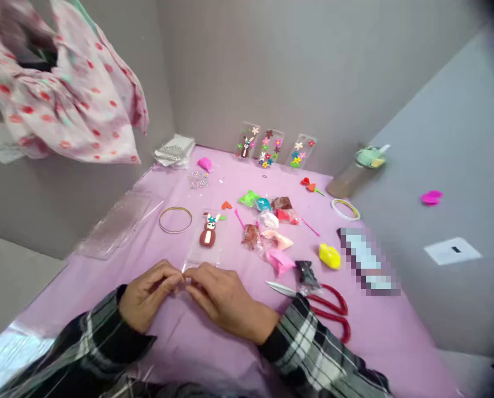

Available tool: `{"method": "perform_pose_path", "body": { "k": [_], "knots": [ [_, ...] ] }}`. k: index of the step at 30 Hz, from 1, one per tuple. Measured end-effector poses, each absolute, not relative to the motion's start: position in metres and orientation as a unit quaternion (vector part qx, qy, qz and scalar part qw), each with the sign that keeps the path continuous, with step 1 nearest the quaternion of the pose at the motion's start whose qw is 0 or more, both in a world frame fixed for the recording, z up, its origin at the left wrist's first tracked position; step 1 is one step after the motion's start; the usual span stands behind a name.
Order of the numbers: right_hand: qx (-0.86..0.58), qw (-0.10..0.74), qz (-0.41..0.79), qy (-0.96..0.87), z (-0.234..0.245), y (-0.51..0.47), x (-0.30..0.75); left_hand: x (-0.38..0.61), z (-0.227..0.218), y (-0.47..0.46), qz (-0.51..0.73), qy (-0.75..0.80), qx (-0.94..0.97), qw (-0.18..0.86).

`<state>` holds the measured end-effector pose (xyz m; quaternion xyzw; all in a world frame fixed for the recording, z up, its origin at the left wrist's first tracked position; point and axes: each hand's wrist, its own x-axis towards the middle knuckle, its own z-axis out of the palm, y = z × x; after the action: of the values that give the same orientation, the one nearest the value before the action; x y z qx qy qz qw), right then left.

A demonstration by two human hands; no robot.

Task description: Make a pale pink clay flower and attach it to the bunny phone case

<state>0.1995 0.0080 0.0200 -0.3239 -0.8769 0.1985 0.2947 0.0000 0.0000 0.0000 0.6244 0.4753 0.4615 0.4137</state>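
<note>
My left hand [153,293] and my right hand [220,296] meet at the fingertips near the front of the pink-covered table [197,354]. Both are closed in a pinch, and whatever sits between the fingers is too small to make out. Just beyond them lies a clear phone case [193,254], its lower end partly behind my right hand. On the case is a brown clay rabbit [208,235] with white ears, a white belly and a blue flower on its head. A small green piece lies beside the ears.
Red-handled scissors [334,309] lie by my right forearm. Several bagged clay lumps, such as a yellow one [329,256], spread right of the case. Decorated cases [268,149] lean on the back wall. A tumbler [350,174] and a phone [367,260] are at right, a ring [175,220] at left.
</note>
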Motion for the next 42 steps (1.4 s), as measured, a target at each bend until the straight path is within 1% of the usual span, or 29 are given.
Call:
{"method": "perform_pose_path", "body": {
  "k": [4,11,16,31,42],
  "knots": [
    [-0.336,0.293,0.204,-0.872,0.0211,0.0093,0.1992,-0.0028,-0.0007,0.0007,0.461,0.481,0.618,0.418],
    [-0.337,0.27,0.213,-0.876,0.0244,0.0067,0.1987,-0.001,-0.0056,-0.0039,0.458,0.492,0.579,0.462],
    [-0.329,0.275,0.208,-0.879,0.0229,0.0069,0.1994,0.0019,-0.0015,-0.0061,0.445,0.495,0.572,0.48],
    [-0.343,0.27,0.222,-0.872,0.0222,0.0075,0.1971,-0.005,-0.0081,0.0022,0.431,0.473,0.583,0.501],
    [-0.332,0.278,0.201,-0.878,0.0211,0.0076,0.1969,-0.0059,-0.006,0.0021,0.428,0.482,0.59,0.486]
  ]
}}
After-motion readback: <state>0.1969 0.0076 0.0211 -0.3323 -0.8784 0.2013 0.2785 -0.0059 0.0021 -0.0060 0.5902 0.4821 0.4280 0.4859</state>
